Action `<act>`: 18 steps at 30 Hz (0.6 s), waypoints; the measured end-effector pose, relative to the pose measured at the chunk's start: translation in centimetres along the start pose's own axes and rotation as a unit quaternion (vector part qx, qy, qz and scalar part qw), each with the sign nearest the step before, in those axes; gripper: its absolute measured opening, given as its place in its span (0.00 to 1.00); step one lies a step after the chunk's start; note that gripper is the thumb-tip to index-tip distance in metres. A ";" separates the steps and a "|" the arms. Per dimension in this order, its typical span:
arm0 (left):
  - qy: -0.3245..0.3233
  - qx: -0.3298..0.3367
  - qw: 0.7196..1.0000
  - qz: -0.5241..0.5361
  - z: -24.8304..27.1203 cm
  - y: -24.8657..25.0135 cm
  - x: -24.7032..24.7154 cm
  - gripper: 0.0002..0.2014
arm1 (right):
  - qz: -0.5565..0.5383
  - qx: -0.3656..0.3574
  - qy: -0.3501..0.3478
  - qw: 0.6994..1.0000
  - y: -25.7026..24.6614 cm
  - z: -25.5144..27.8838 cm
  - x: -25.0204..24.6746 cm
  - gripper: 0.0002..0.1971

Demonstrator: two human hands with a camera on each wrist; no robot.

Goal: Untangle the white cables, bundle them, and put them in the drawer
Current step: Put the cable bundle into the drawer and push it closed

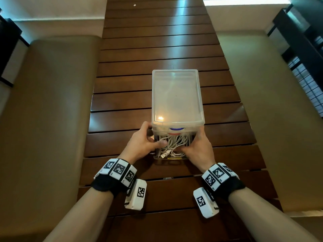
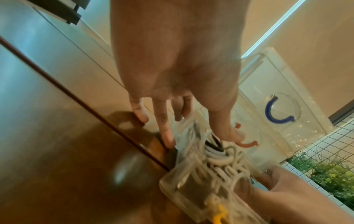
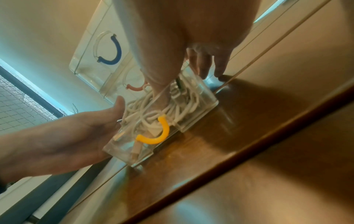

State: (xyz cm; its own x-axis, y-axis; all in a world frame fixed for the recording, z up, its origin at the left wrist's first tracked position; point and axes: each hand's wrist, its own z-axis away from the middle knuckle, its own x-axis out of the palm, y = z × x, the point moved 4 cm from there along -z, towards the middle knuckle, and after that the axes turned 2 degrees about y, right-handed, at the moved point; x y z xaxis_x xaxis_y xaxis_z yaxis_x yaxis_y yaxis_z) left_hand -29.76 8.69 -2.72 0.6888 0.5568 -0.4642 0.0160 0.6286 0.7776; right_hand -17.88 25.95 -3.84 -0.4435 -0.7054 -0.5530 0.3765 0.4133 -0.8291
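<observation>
Head view: a slatted dark wooden table [image 1: 132, 95] runs away from the person, with padded tan benches [image 1: 52, 102] along both long edges. Near the table's near edge, about midway across, stands a clear plastic drawer unit [image 1: 176, 96]; its upper drawers, one with a blue handle [image 3: 113, 53] and one with a red handle [image 3: 137, 87], are closed. The bottom drawer [image 3: 199, 94], with a yellow handle [image 3: 157, 133], is pulled out toward the person. The white cables [image 1: 173, 144] lie in a loose heap inside this drawer, a USB plug showing near its front.

The left hand [image 1: 145, 142] is on the drawer's left side, thumb reaching over the rim onto the cables and fingers [image 2: 166, 133] extended down along the outer wall. The right hand [image 1: 199, 147] is on the right side, thumb dipped into the cable heap, fingers [image 3: 203, 66] straight down the outer wall. Neither hand grips anything. Both wrists wear bands with black-and-white markers [image 1: 120, 169].
</observation>
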 end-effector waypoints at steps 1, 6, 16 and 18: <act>-0.011 0.001 1.000 -0.015 -0.2 0.0 -0.1 0.41 | 0.004 0.001 0.006 1.000 0.1 -0.1 -0.1 0.47; 0.024 0.020 0.999 -0.027 -0.5 -0.3 1.2 0.54 | 0.009 0.003 0.025 1.000 0.3 -0.5 -0.2 0.40; 0.118 0.052 0.990 -0.060 -0.3 0.2 1.6 0.41 | -0.026 0.003 0.031 0.999 0.7 -0.2 0.8 0.36; 0.126 0.052 0.989 -0.060 -0.3 0.2 1.5 0.41 | -0.034 0.004 -0.012 0.999 1.1 -0.3 0.5 0.40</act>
State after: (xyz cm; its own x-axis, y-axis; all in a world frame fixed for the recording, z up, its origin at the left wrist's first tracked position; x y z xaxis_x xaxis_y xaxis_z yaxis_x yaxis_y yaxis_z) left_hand -28.94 9.83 -3.45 0.4748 0.6081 -0.6362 0.1702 0.6458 0.7443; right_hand -17.96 26.25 -5.02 -0.4496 -0.7450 -0.4927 0.3527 0.3587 -0.8642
